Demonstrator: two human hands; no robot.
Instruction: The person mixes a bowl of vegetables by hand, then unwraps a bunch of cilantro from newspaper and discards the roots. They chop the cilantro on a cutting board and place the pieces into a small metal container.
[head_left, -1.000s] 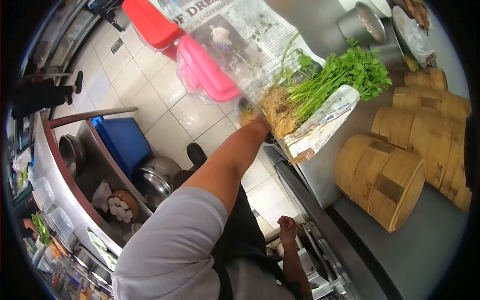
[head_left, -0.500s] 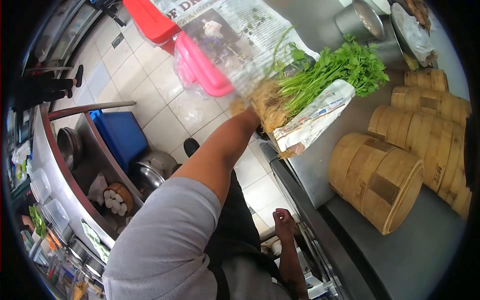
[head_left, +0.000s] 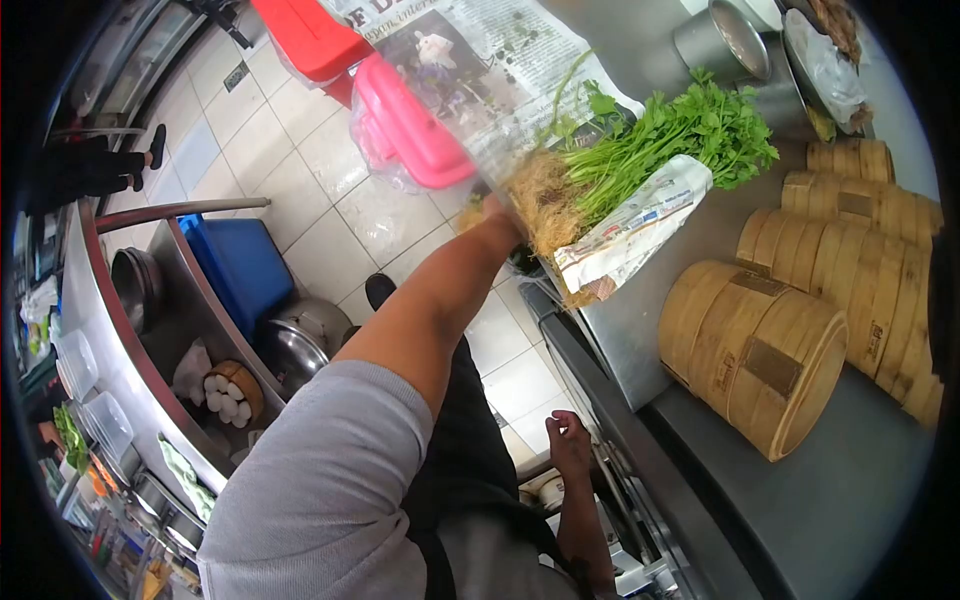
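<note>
One left hand (head_left: 494, 208), partly hidden near roots (head_left: 545, 207), grip unclear; right hand (head_left: 569, 445) loosely curled

grn herbs (head_left: 700, 145) w/ brn roots (head_left: 543, 200), blk-on-wht newsprint (head_left: 548, 62), pink tub (head_left: 412, 125), tan steamers (head_left: 740, 350)

That's two lids (head_left: 412, 125), red and pink, up top; one heap of greens (head_left: 680, 148) right of centre; one blue bin (head_left: 240, 265) at left; and your two hands (head_left: 570, 448) mid-frame.
</note>
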